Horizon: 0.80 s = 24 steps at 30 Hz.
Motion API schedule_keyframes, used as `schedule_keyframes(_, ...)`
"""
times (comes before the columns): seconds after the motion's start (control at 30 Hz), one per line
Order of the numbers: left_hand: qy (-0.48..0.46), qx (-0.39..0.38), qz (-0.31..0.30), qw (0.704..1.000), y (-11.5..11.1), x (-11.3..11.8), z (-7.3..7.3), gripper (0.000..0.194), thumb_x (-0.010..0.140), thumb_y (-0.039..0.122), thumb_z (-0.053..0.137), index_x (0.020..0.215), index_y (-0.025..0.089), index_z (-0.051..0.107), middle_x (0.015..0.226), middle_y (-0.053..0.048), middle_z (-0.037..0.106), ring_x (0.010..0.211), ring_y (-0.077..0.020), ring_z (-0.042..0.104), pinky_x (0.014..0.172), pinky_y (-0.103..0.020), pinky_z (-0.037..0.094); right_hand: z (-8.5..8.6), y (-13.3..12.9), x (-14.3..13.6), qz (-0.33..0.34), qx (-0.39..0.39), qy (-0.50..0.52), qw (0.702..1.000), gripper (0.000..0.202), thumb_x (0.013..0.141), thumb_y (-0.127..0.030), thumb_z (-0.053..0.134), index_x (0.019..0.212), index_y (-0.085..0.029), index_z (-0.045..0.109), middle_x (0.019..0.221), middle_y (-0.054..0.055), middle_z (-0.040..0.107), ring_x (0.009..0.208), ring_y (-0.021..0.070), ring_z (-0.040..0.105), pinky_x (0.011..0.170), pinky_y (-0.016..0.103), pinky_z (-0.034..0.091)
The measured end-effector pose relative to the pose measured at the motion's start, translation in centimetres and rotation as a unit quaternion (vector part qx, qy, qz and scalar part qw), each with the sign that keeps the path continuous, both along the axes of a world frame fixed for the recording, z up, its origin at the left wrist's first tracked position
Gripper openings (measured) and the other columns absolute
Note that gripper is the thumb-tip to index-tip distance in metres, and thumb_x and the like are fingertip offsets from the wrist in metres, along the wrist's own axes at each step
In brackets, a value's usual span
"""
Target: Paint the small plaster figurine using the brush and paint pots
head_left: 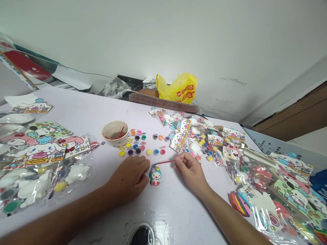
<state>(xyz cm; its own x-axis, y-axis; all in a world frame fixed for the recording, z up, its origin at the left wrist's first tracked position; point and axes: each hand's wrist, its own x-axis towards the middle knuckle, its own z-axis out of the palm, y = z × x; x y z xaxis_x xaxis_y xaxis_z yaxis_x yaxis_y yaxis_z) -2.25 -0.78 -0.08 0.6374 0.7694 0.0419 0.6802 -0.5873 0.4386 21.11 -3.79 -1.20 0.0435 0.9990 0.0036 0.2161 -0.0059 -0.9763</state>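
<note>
A small painted figurine [155, 176] with a blue hood, white face and red-and-white lower part stands on the white table. My left hand [131, 177] rests just left of it, fingers curled; whether they touch it or hold anything is hidden. In my right hand [190, 170] a thin red paintbrush [165, 162] is pinched, pointing left, its dark tip at the top of the figurine's hood. Behind my left hand are strips of small paint pots [130, 152] in several colours. Another short paint strip [156, 152] lies behind the figurine.
A paper cup [115, 133] holds murky water and red sticks. Packaged white figurines [35, 187] and cartoon cards crowd the left; more packets [235, 153] cover the right. A yellow plastic bag [177, 89] stands at the back. A round dark-topped object [142, 234] is at the front edge.
</note>
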Motion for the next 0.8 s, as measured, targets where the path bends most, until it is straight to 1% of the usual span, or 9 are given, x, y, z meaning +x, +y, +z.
schedule_keyframes(0.27,0.008,-0.005,-0.001,1.0,0.05,0.03,-0.01,0.014,0.072,0.008,0.041,0.072,0.021,0.036,0.074,0.0,0.048,0.068,-0.0189,0.041,0.064,-0.032,0.029,-0.15,-0.05,0.1,-0.003,0.005,-0.035,0.999,0.034,0.091,-0.05,0.058,0.074,-0.021,0.055,0.065,0.0,0.057,0.057,0.0151,0.046,0.055,0.028,0.035)
schedule_keyframes(0.53,0.005,-0.004,0.0,1.0,-0.06,-0.08,-0.11,0.015,0.072,0.008,0.042,0.073,0.021,0.036,0.074,0.0,0.048,0.069,-0.019,0.041,0.063,-0.032,0.028,0.15,-0.05,0.04,-0.005,-0.004,-0.01,1.0,0.034,0.091,-0.052,0.059,0.075,-0.021,0.055,0.066,0.0,0.059,0.057,0.0147,0.046,0.055,0.027,0.035)
schedule_keyframes(0.8,0.006,0.0,-0.001,1.0,-0.07,0.03,0.09,0.015,0.072,0.007,0.041,0.073,0.021,0.035,0.073,0.0,0.047,0.069,-0.0193,0.041,0.063,-0.032,0.029,0.13,-0.03,0.0,-0.001,-0.002,-0.049,0.999,0.033,0.089,-0.048,0.059,0.073,-0.021,0.055,0.063,0.0,0.058,0.056,0.0147,0.046,0.054,0.027,0.035)
